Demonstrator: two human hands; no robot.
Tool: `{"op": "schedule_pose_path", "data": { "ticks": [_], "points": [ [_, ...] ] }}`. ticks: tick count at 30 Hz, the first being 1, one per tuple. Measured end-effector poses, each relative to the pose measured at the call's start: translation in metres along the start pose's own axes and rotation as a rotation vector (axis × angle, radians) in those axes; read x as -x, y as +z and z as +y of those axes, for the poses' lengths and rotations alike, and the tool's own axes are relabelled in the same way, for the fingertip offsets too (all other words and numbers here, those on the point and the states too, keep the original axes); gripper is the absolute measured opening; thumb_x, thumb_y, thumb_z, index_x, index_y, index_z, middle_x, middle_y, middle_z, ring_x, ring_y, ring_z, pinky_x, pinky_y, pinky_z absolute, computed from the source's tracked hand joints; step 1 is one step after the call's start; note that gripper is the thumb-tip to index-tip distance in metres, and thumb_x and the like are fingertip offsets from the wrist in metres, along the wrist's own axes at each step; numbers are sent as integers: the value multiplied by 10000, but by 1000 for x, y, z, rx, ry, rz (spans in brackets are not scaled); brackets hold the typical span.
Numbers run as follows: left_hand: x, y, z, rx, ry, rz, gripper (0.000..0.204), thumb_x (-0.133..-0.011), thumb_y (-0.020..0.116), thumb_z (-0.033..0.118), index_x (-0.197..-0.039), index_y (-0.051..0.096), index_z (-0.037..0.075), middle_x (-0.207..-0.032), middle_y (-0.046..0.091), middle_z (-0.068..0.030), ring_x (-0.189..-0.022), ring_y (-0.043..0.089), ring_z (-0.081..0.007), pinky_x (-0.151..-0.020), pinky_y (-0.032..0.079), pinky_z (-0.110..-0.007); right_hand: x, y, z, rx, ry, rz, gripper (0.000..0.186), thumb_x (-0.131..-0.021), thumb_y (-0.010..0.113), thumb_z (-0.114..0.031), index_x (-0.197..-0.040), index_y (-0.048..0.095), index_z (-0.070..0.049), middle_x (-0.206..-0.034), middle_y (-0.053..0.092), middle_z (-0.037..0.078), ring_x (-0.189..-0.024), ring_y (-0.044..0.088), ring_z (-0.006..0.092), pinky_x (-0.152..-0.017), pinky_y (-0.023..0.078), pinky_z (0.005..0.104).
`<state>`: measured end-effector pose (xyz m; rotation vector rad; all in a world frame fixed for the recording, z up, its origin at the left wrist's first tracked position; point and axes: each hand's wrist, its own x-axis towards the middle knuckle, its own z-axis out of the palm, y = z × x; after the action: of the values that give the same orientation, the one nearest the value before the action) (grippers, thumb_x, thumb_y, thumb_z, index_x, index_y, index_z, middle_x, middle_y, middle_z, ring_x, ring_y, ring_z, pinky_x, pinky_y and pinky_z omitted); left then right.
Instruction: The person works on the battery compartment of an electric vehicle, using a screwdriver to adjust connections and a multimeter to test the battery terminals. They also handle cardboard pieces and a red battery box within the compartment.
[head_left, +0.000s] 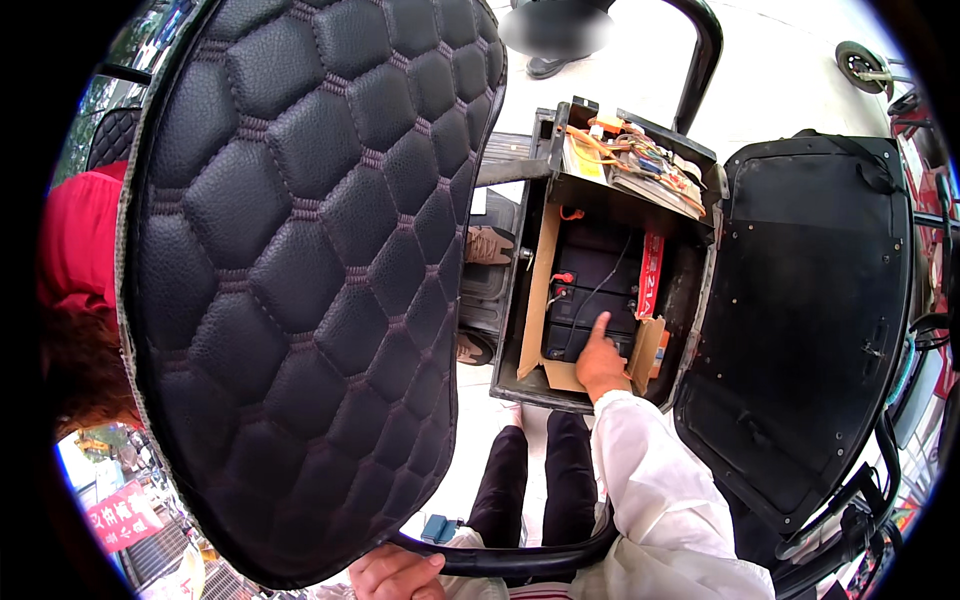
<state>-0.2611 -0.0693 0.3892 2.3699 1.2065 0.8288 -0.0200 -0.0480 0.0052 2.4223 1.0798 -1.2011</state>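
Observation:
My right hand [602,365] reaches into an open black box [505,340] with its index finger stretched out over black batteries [600,300], its other fingers curled and nothing seen in them. Thin dark wires and red terminal covers [563,278] lie on the batteries, and cardboard [541,290] lines the sides. At the bottom edge, my left hand [397,575] is closed, fingers curled, by the lower edge of a raised quilted black seat cushion [310,270] and a black tube bar [510,558]. What it grips, if anything, is hidden.
A compartment at the box's far end holds bundled wires and papers [650,175]. The black lid [800,320] is swung out to the right. A person in red [85,240] is at the far left; brown shoes [488,246] show beside the box. Another black bar [705,60] arches behind.

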Motion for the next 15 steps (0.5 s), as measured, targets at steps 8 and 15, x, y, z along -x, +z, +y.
{"op": "schedule_pose_path", "data": {
  "ticks": [8,15],
  "points": [
    [14,19,-17,-117,147,229,270,-860,464,230,-703,594,53,-534,487,-18,-426,442,-143,-449,354,-300,5,-15,4,321,-414,-47,762,-893,540,-120,-1560,172,-137,-1202,566,176,-966,656,336,-814,542,452],
    [15,12,-2,-170,27,105,281,-921,454,223,-750,605,59,-594,517,-28,-503,477,-168,-523,384,-315,20,-4,-22,198,-396,-172,615,-932,472,-134,-1517,289,-73,-1215,605,166,-1063,628,355,-884,514,460]
  ]
}}
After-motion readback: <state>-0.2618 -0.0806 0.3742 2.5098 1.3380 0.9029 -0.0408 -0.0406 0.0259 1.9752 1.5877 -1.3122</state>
